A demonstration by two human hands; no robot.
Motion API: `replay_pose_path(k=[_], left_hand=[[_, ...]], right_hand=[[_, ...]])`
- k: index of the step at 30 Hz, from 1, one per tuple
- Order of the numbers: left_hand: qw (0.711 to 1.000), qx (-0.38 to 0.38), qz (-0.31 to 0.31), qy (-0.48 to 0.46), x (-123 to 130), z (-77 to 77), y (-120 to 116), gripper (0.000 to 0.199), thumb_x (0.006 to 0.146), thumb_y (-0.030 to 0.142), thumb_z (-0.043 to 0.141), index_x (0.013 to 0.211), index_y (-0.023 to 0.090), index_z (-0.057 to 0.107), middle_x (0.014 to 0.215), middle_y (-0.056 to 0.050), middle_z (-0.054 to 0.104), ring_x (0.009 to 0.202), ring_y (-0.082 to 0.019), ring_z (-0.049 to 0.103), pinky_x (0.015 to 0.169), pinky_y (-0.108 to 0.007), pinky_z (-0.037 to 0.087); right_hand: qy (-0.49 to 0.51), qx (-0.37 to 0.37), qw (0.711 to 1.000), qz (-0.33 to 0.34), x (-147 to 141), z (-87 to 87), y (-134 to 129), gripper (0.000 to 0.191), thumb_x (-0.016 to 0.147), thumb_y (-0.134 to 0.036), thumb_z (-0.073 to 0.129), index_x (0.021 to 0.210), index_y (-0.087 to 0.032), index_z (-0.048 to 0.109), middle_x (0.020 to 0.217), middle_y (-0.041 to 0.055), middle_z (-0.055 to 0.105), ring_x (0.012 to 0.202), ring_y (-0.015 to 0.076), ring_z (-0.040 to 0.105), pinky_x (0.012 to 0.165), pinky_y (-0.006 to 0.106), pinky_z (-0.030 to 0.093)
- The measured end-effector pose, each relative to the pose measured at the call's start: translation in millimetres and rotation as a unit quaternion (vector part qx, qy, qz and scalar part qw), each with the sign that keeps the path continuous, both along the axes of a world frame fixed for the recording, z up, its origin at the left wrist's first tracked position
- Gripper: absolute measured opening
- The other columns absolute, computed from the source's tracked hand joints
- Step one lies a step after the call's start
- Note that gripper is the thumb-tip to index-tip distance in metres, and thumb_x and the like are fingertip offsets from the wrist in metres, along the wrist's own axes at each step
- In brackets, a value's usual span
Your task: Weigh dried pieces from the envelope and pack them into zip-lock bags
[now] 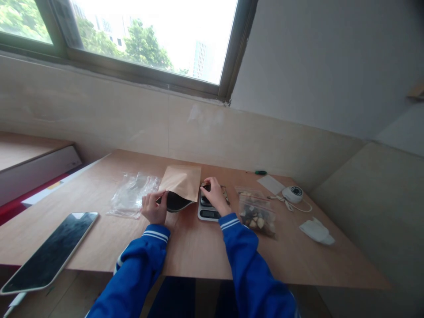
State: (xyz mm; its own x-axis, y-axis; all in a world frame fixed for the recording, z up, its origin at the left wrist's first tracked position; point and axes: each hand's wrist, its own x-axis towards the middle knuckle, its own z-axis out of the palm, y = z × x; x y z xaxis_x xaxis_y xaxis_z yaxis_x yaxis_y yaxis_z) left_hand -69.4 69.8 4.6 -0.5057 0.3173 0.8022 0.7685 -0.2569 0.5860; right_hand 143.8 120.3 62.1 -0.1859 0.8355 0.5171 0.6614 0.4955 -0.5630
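Note:
My left hand (155,208) grips the edge of a brown kraft paper bag (180,180) between thumb and fingers. The bag lies flat with its mouth gaping toward me, showing a dark lining. Just right of it stands a small kitchen scale (208,215) with a display at the front and a dark plate on top. Over that plate my right hand (213,194) is closed, fingertips bent together at its left side. What they pinch, if anything, is too small to make out. Clear zip bags (257,216) of pale and brown dried pieces lie right of the scale.
Clear plastic bags (134,194) lie left of the paper bag. A phone (53,251) with a cable is at the near left. Toward the right are a white dome camera (293,194) with its cord, a white card (270,184), a crumpled tissue (317,231) and a green-handled screwdriver (261,172).

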Motion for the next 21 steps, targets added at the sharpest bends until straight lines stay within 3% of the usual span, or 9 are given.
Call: replay_pose_path(k=[4, 7, 13, 17, 21], left_hand=[[0.999, 0.016, -0.013, 0.026, -1.4, -1.4, -0.7, 0.01, 0.079, 0.03, 0.065, 0.077, 0.02, 0.066, 0.065, -0.001, 0.059, 0.062, -0.014, 0.048, 0.058, -0.026, 0.038], [0.999, 0.014, -0.006, 0.04, -1.4, -1.9, -0.7, 0.012, 0.08, 0.031, 0.064, 0.078, 0.02, 0.066, 0.065, -0.001, 0.06, 0.064, -0.015, 0.05, 0.059, -0.026, 0.039], [0.999, -0.017, -0.011, 0.04, -0.2, -0.2, -0.5, 0.016, 0.08, 0.034, 0.063, 0.074, 0.02, 0.067, 0.066, -0.002, 0.062, 0.063, -0.015, 0.05, 0.059, -0.026, 0.039], [0.997, -0.075, 0.0, 0.028, 2.0, 4.3, -1.5, 0.022, 0.083, 0.039, 0.058, 0.073, 0.02, 0.065, 0.071, -0.003, 0.063, 0.068, -0.017, 0.05, 0.062, -0.028, 0.039], [0.979, -0.202, 0.019, 0.008, 2.9, 8.3, -0.2, 0.023, 0.085, 0.04, 0.052, 0.082, 0.021, 0.064, 0.085, -0.005, 0.065, 0.084, -0.022, 0.054, 0.071, -0.032, 0.039]], right_hand=[[-0.138, -0.018, 0.99, -0.006, -11.1, -7.0, 9.9, 0.013, 0.077, -0.008, 0.057, 0.086, -0.018, 0.058, 0.092, 0.0088, 0.061, 0.088, 0.0226, 0.059, 0.076, 0.034, 0.047], [-0.171, 0.009, 0.985, -0.021, -4.3, -9.9, 3.5, 0.007, 0.08, -0.013, 0.058, 0.081, -0.018, 0.062, 0.091, 0.0097, 0.065, 0.094, 0.0255, 0.058, 0.085, 0.039, 0.044], [-0.026, 0.083, 0.993, -0.074, 38.8, -6.0, -26.1, 0.02, 0.09, -0.022, 0.044, 0.093, -0.019, 0.064, 0.099, 0.0078, 0.065, 0.096, 0.0219, 0.057, 0.088, 0.036, 0.041], [0.028, 0.135, 0.983, -0.121, 74.2, -25.9, -48.7, 0.024, 0.091, -0.022, 0.039, 0.092, -0.019, 0.063, 0.09, 0.0069, 0.064, 0.09, 0.0205, 0.057, 0.085, 0.036, 0.042], [0.07, 0.163, 0.967, -0.182, 93.2, -48.4, -63.9, 0.023, 0.091, -0.023, 0.04, 0.091, -0.018, 0.062, 0.086, 0.0072, 0.062, 0.084, 0.02, 0.057, 0.079, 0.034, 0.044]])
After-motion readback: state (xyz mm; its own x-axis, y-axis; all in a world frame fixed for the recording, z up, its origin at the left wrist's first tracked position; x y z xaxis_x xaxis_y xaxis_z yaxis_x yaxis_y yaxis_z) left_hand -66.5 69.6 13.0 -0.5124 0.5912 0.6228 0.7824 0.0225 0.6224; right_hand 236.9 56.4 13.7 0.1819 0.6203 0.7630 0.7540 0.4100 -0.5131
